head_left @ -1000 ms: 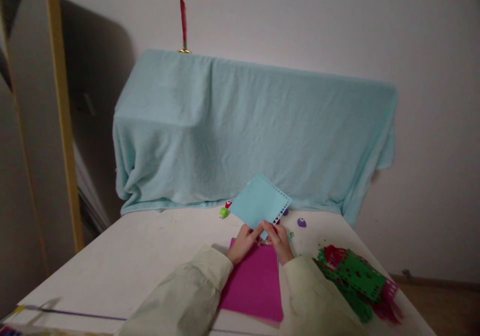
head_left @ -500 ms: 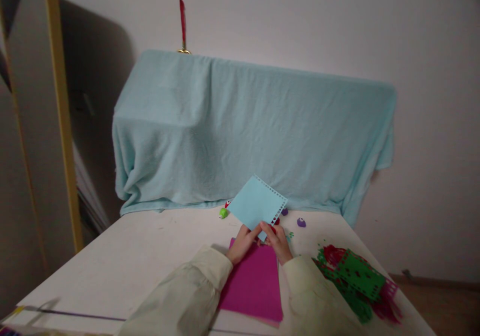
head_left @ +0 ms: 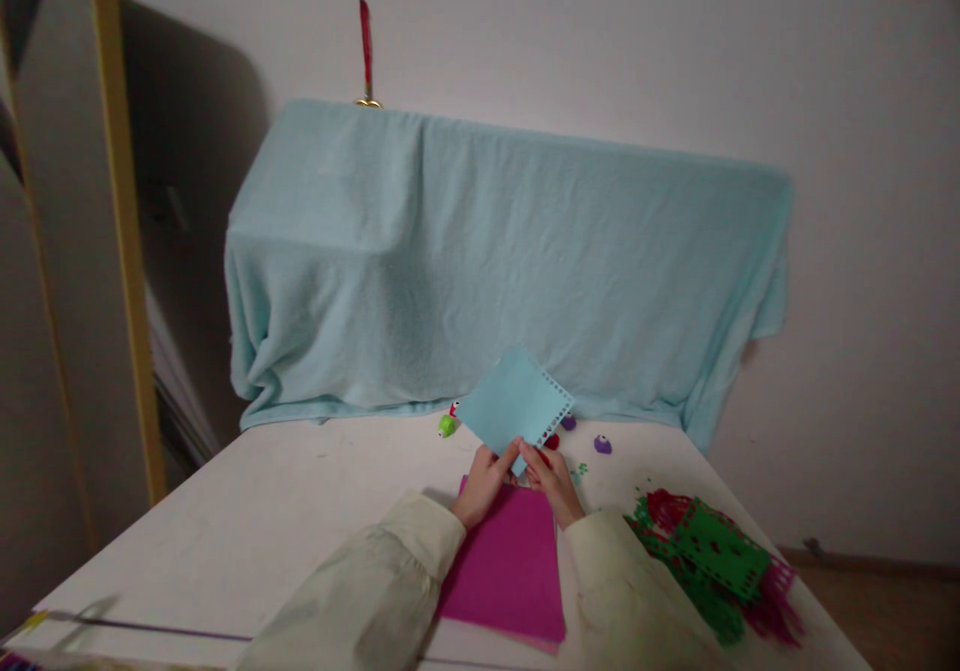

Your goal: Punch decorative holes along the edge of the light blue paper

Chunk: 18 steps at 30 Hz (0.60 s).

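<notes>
Pale blue paper, a square sheet (head_left: 512, 401) with a row of small punched holes along its upper right edge, stands tilted on one corner above the tabletop (head_left: 285, 511), pinched at its lower corner between both my hands. My left hand (head_left: 486, 481) grips it from the left with thumb and fingers closed on the paper; my right hand (head_left: 551, 479) closes on it from the right, and something small and red shows at those fingers, too hidden to name.

As I judge it, one edge of this sheet is already decorated with holes, while the other edges that I can see look plain, so most of the border work seems left. Under my wrists lies a flat magenta sheet of paper (head_left: 510, 566), apparently unpunched. To my right sits a heap of green and red papers (head_left: 712, 551) full of cut-out holes, which look finished. Small paper bits (head_left: 577, 470) lie scattered near my right hand. Beyond the blue sheet, near the light blue cloth (head_left: 510, 261) draped over something bulky, rest a small green punch (head_left: 447, 425) and a small purple one (head_left: 602, 443).
</notes>
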Available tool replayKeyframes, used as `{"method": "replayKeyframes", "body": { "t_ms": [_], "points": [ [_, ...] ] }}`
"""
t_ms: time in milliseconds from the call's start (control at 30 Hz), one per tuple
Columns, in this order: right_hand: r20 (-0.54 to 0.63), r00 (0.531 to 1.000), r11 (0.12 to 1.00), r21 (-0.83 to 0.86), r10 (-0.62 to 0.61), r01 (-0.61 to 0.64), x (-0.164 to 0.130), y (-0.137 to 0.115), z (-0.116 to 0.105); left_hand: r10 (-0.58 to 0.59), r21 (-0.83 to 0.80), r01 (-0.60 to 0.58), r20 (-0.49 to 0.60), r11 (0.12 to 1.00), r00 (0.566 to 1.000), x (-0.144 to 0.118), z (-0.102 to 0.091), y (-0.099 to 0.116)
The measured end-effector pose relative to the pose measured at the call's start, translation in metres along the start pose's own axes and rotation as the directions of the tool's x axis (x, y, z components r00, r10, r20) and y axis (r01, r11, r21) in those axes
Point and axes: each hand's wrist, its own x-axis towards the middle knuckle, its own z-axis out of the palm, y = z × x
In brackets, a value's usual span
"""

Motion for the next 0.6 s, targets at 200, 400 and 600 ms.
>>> {"method": "replayKeyframes", "body": {
  "t_ms": [200, 400, 600],
  "points": [
    [-0.016, 1.0, 1.0, 0.026, 0.004, -0.003, -0.0025, -0.0024, 0.0018, 0.001, 0.025, -0.001, -0.006, 1.0, 1.0, 0.0003, -0.0007, -0.0016],
    [-0.015, 1.0, 1.0, 0.015, -0.013, 0.013, -0.0028, -0.002, 0.0017, 0.02, 0.038, -0.02, -0.012, 0.999, 1.0, 0.0004, -0.0008, -0.0032],
    [-0.023, 0.999, 0.998, 0.037, -0.046, 0.047, -0.0021, -0.0017, -0.0005, 0.017, 0.018, -0.015, -0.097, 1.0, 0.995, 0.0028, -0.0022, -0.0094]
  ]
}}
